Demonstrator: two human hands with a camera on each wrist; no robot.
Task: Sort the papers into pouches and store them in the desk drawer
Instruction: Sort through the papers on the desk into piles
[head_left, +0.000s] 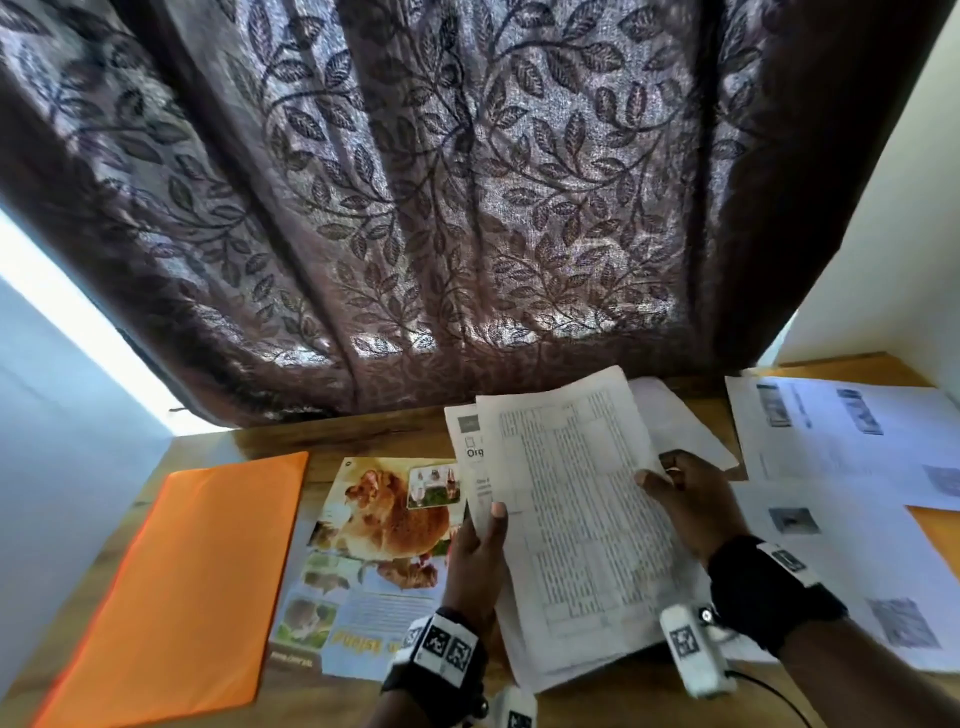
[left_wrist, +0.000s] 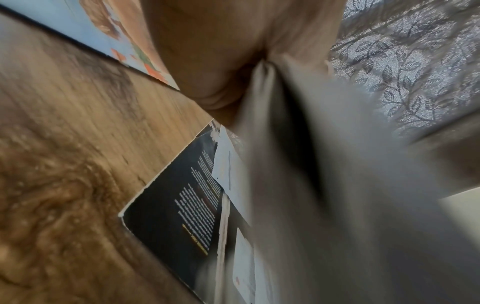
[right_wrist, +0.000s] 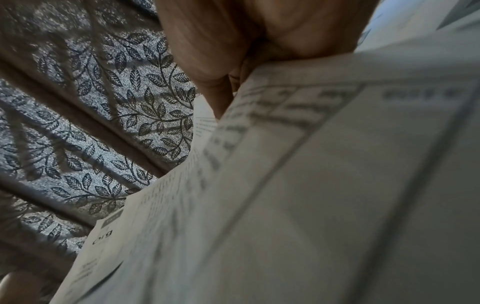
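Observation:
Both hands hold a sheaf of printed white papers (head_left: 571, 509) lifted over the wooden desk (head_left: 322, 441). My left hand (head_left: 480, 540) pinches its left edge, thumb on top. At the right edge my right hand (head_left: 685, 499) grips the sheets, thumb over the top page. A second sheet headed "Org" (head_left: 470, 447) peeks out behind the top one. An orange pouch (head_left: 187, 577) lies flat at the desk's left. The left wrist view shows the papers (left_wrist: 324, 185) blurred in my grip; the right wrist view shows the printed page (right_wrist: 285, 195) close up.
A colourful animal leaflet (head_left: 374, 551) lies between the pouch and my hands. More white printed sheets (head_left: 841, 467) spread over the desk's right side, with another orange edge (head_left: 940, 535) under them. A dark booklet (left_wrist: 176, 209) lies under the held papers. A leaf-patterned curtain (head_left: 441, 197) hangs behind the desk.

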